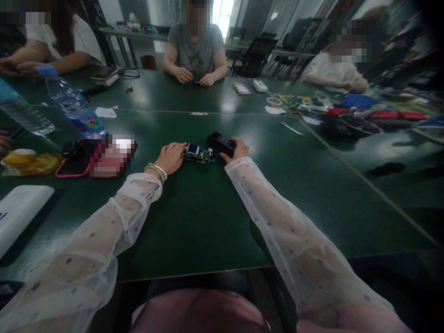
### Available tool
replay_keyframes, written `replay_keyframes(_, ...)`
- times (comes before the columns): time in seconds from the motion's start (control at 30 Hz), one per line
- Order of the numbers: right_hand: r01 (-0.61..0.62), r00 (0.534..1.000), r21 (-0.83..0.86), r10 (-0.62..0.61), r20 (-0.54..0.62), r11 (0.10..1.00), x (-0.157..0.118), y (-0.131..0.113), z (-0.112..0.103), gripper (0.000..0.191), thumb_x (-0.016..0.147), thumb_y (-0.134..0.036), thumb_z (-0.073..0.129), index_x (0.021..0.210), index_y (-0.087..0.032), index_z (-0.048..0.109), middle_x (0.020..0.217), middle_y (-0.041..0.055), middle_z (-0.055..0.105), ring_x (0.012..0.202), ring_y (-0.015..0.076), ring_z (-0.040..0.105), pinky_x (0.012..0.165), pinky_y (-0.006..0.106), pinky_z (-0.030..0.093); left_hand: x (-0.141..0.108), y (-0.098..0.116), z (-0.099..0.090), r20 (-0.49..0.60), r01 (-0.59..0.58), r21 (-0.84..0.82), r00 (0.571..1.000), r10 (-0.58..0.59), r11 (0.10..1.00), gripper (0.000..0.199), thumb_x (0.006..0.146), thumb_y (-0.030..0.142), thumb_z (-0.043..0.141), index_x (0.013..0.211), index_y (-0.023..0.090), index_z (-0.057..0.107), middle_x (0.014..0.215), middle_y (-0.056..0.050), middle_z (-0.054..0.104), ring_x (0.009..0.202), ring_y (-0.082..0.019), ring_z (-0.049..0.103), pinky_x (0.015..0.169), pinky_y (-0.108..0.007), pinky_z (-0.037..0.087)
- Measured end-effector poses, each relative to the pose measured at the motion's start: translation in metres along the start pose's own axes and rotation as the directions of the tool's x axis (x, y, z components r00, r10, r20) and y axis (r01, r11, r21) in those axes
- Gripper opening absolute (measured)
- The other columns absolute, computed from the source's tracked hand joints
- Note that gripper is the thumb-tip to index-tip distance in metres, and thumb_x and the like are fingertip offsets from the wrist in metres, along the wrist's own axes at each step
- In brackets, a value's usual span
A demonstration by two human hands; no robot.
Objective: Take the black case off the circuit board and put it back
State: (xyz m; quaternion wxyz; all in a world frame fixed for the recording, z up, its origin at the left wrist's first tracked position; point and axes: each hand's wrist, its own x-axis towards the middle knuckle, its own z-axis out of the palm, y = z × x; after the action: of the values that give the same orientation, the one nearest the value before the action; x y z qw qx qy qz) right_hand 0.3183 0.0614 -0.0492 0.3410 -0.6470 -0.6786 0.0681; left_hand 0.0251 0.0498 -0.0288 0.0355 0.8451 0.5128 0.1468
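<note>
On the green table, my left hand [173, 157] has its fingertips on the left end of a small green circuit board [200, 154]. A little square screen sits on the board's upper side, with several small parts to the right of it. My right hand [242, 149] grips the right end of a black rectangular plastic case [221, 143], thumb in front and fingers behind. The case lies just to the right of the board and slightly farther off; whether the two touch I cannot tell. Part of each thing is hidden by my fingers.
Left of me are a phone case [72, 159], a yellow packet [33, 163], a white box [24, 212] and a water bottle [74, 104]. A wrench [292, 129] lies to the right, before a heap of cables [360, 108]. Several people sit around the table.
</note>
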Motion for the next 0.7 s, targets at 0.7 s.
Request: replay_keyframes(0.7,0.108,0.993,0.052,-0.105,-0.059,0.993,0.014,0.019,0.012,0.066,0.067,-0.041,0.074,0.124,-0.016,0.054,0.122,0.0186,0.059,0.118,0.0408,0.051,0.105,0.064,0.037,0.0,-0.001,0.0,0.004,-0.003,-0.006,1.0,0.003,1.0,0.039,0.098,0.022,0.035,0.133,0.02,0.053,0.149,-0.008,0.049,0.135,-0.028,0.042,0.109,-0.052,0.033)
